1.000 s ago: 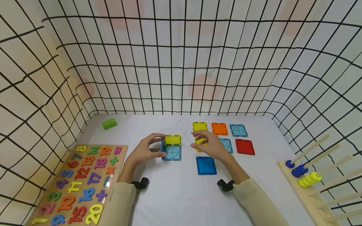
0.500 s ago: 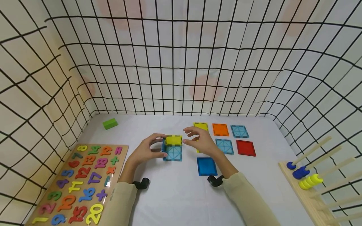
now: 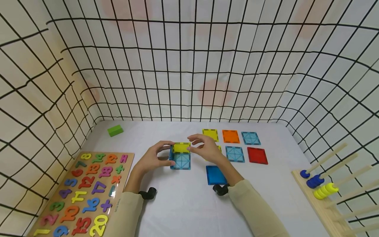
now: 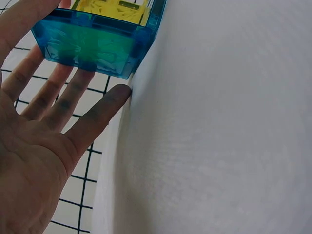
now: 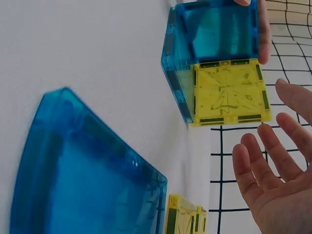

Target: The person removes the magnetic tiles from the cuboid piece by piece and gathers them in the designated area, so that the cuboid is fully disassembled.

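In the head view a light blue magnetic tile [image 3: 181, 162] lies flat, with a yellow magnetic tile [image 3: 180, 148] upright along its far edge. A blue magnetic tile [image 4: 90, 46] stands at its left side. My left hand [image 3: 151, 158] holds this blue tile between the thumb at the near edge and fingers at the far edge. Just right of the yellow tile is my right hand [image 3: 208, 150], its fingers spread and loosely bent. In the right wrist view a small gap shows between its thumb and the yellow tile; nothing is in its grasp.
Right of the hands lie loose yellow [image 3: 210, 134], orange [image 3: 231, 136], light blue [image 3: 235, 153], red [image 3: 257, 155] and blue [image 3: 215, 175] tiles. A number board [image 3: 86, 187] is at left, a peg stacker [image 3: 322, 197] at right, a green block [image 3: 115, 130] far left. Black wire mesh surrounds the table.
My right hand has moved left from above the loose yellow tiles to beside the upright yellow tile. My left hand keeps its place at the blue tile.
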Demonstrator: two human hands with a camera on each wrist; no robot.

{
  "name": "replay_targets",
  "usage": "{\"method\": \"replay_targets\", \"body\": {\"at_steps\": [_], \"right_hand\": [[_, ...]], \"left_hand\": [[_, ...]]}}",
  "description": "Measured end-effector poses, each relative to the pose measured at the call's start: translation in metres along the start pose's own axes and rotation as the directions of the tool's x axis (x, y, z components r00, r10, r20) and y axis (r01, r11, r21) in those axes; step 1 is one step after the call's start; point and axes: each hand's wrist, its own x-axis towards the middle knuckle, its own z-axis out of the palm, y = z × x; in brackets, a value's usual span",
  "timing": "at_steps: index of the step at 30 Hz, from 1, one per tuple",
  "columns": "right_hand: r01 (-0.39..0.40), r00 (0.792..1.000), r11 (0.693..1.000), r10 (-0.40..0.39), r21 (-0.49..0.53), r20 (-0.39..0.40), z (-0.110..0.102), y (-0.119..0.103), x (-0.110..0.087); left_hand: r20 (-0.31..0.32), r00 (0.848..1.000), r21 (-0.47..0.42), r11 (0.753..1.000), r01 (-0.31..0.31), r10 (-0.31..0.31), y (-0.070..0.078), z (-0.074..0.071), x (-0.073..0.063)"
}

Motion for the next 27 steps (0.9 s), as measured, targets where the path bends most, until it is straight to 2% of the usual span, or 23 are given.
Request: {"method": "replay_targets", "body": {"at_steps": [11,27], "right_hand": [[0.038,0.999,0.999,-0.038,0.013,0.027,0.013,0.002,0.007],[0.058,0.998,0.997,-0.057,-0.042,0.022,0.033,0.000,0.014]], "left_hand": [[-0.006,1.000,-0.009,1.000,0.008,-0.008,-0.002,-0.001,-0.001],[0.003,1.000,-0.010,1.000,0.008,-0.008,-0.004,-0.001,0.001]]}}
